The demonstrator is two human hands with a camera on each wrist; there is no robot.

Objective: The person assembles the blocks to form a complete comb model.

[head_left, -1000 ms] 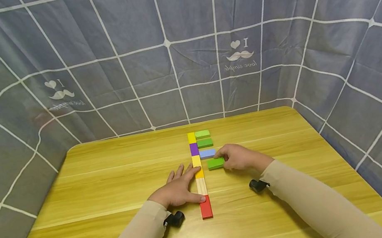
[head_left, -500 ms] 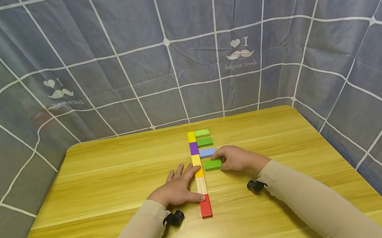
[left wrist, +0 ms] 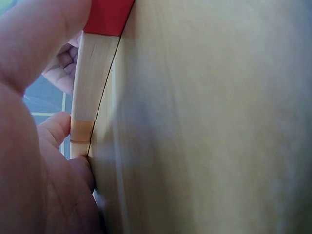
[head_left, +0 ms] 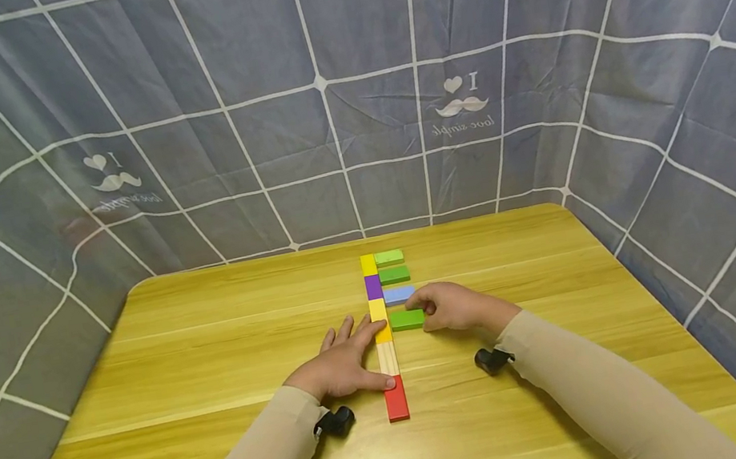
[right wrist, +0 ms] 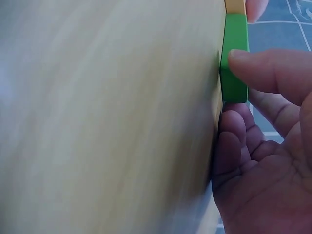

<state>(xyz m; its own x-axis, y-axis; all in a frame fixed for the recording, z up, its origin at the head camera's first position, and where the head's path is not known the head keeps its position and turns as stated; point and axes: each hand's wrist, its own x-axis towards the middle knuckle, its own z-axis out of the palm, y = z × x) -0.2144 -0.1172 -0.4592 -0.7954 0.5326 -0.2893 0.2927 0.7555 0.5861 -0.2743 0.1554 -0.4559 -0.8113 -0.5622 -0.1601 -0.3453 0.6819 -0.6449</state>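
A straight column of flat wooden blocks runs away from me: a red block, a plain wood block, a yellow-orange block, a purple block and a yellow block. My left hand rests on it with spread fingers, the thumb where red meets plain wood and the index finger on the yellow-orange block. At the column's right side, my right hand pinches a green block by its outer end. In the right wrist view the green block meets an orange block end-on.
Farther back, a blue block, a dark green block and a light green block stick out rightward from the column. The wooden table ends at a grey checked curtain. Each wrist carries a black camera.
My right hand has slid the green block leftward until it is against or very close to the column. The left hand has stayed in place on the blocks.
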